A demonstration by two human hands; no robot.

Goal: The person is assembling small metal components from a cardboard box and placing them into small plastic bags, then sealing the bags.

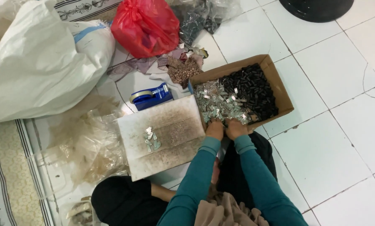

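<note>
An open cardboard box lies on the tiled floor, holding small silvery metal pieces on its near left and small black pieces on its far right. My left hand and my right hand rest side by side at the box's near edge, fingers dug into the silvery pieces. What the fingers grip is hidden. To the left lies a stained flat board with a small cluster of silvery pieces on it. Both arms wear teal sleeves.
A blue tape dispenser sits behind the board. A large white sack, a red plastic bag, fabric scraps and crumpled clear plastic lie at the left. A dark round object stands at the top right.
</note>
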